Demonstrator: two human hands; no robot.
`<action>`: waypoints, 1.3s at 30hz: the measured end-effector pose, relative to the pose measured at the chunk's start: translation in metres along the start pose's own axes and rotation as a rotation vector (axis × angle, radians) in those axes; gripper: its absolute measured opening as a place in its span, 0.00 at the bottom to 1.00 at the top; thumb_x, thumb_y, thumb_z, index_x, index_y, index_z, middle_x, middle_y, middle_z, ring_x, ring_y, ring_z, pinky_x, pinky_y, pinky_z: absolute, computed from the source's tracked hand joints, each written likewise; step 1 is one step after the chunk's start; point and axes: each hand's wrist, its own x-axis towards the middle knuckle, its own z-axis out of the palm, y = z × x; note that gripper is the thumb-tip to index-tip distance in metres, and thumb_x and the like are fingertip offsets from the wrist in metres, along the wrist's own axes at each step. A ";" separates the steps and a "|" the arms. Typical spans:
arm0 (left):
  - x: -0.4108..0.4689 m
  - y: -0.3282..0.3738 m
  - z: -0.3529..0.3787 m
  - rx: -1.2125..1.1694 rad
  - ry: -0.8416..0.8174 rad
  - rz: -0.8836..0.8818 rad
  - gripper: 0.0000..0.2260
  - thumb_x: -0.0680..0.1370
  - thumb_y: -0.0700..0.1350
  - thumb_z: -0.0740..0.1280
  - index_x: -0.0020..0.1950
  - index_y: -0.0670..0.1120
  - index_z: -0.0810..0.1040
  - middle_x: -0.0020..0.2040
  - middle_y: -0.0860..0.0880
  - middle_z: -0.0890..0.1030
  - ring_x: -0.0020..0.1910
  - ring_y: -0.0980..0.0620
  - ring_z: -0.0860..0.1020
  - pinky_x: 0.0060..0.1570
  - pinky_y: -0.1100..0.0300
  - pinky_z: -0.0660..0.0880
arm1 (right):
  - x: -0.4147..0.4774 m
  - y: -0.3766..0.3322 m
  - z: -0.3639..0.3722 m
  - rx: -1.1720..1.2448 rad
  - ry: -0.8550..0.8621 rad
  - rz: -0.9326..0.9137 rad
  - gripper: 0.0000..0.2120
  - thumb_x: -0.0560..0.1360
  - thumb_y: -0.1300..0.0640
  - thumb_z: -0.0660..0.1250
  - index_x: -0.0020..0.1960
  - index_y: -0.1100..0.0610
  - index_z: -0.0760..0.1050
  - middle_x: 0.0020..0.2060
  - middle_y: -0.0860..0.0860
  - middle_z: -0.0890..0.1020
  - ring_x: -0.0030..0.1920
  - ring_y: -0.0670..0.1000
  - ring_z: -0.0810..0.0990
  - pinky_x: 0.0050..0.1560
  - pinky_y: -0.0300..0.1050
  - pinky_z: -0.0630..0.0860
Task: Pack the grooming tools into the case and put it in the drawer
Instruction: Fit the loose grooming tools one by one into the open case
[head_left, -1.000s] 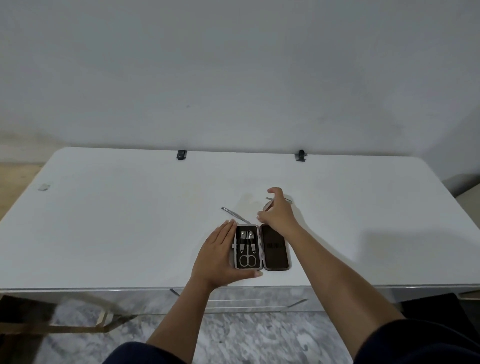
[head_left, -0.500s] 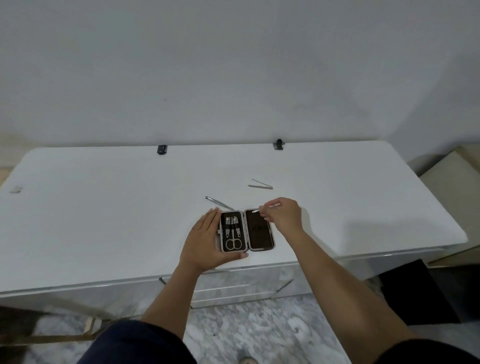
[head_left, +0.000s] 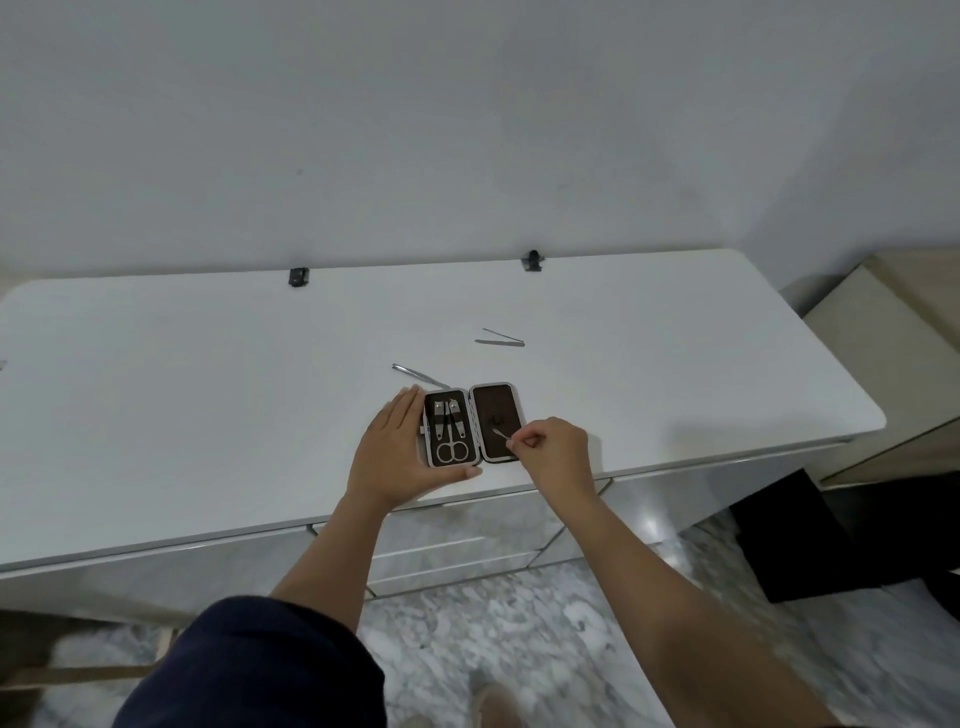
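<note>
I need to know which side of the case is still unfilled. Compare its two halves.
The left half holds scissors and two other tools; the right half shows only bare dark lining. The left hand lies against the left half; the right hand pinches a thin tool with its tip over the right half. Both halves lie open and flat on the white table, alike in size, with pale rims.

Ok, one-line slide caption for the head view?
Left hand steadies open grooming case; right hand brings a thin tool over it.
</note>
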 end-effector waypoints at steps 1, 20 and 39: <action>0.000 0.000 0.000 0.000 0.000 -0.001 0.56 0.57 0.76 0.64 0.75 0.46 0.53 0.76 0.50 0.56 0.75 0.54 0.52 0.72 0.59 0.47 | -0.002 -0.001 0.000 -0.004 0.009 -0.002 0.02 0.68 0.63 0.72 0.38 0.60 0.84 0.38 0.57 0.85 0.37 0.49 0.78 0.40 0.39 0.70; -0.001 -0.002 0.002 -0.009 0.001 0.008 0.55 0.58 0.75 0.65 0.75 0.45 0.53 0.76 0.49 0.56 0.75 0.54 0.51 0.72 0.59 0.46 | 0.003 -0.015 0.003 0.283 0.038 0.449 0.07 0.69 0.66 0.70 0.32 0.62 0.79 0.25 0.53 0.79 0.25 0.49 0.80 0.39 0.42 0.79; -0.001 0.001 -0.001 -0.005 0.012 0.026 0.54 0.59 0.75 0.65 0.75 0.46 0.53 0.76 0.49 0.56 0.75 0.54 0.51 0.71 0.62 0.44 | -0.014 0.014 0.020 -0.271 0.139 -0.327 0.10 0.73 0.61 0.65 0.53 0.59 0.79 0.49 0.53 0.82 0.52 0.55 0.77 0.51 0.49 0.75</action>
